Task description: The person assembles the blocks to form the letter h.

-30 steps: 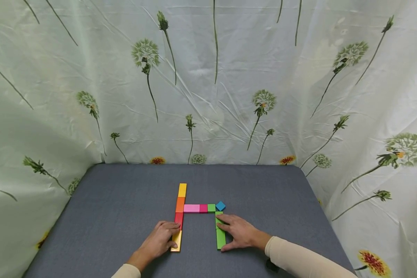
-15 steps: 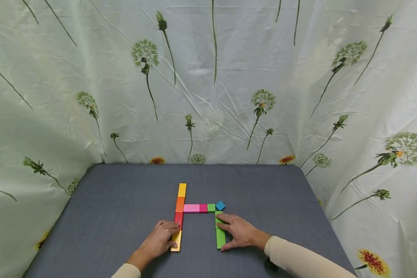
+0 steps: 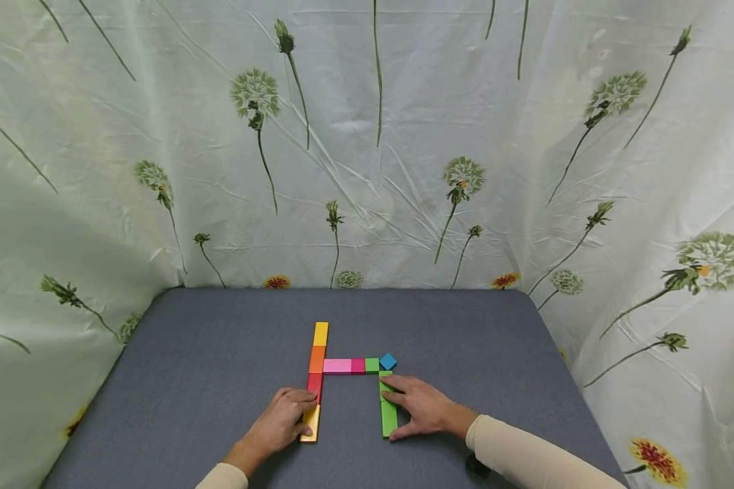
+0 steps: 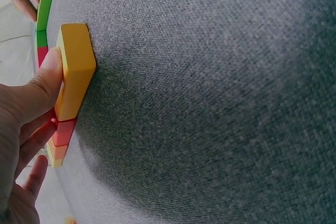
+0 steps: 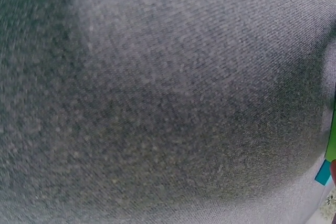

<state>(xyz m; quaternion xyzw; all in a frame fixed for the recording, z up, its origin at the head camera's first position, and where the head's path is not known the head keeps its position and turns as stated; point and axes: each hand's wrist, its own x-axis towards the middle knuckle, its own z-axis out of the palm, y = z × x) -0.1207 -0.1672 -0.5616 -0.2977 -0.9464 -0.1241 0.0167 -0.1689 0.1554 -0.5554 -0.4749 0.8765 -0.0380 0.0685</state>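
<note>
We see a left hand (image 3: 281, 422) resting near the front edge of the bench (image 3: 189, 380), fingers curled against the side of the amber block (image 3: 310, 424); in the left wrist view the thumb (image 4: 44, 82) presses that block's (image 4: 76, 66) side face, so the hand grips it. The amber block is the nearest piece of a straight column running toward the back edge: red block (image 3: 315, 387), orange block (image 3: 317, 359), yellow block (image 3: 321, 334), all touching end to end.

The right hand (image 3: 425, 407) lies flat, fingers extended, along the right side of the long green block (image 3: 389, 418), with the index fingertip over a shorter green block (image 3: 384, 384) just behind it. It clasps nothing; it only presses.

A crossbar joins the two columns: light pink block (image 3: 337, 367), magenta block (image 3: 358, 366), small green block (image 3: 372, 365). A blue block (image 3: 388, 362) sits turned on its corner, just beside the crossbar's right end.

Open room: the figure sits mid-bench, toward the front edge; wide bare surface lies to the left, right and back edges.

Surface: grey woven fabric, matte. A pale curtain (image 3: 404, 136) printed with dandelions encloses the bench on the left, back and right.
</note>
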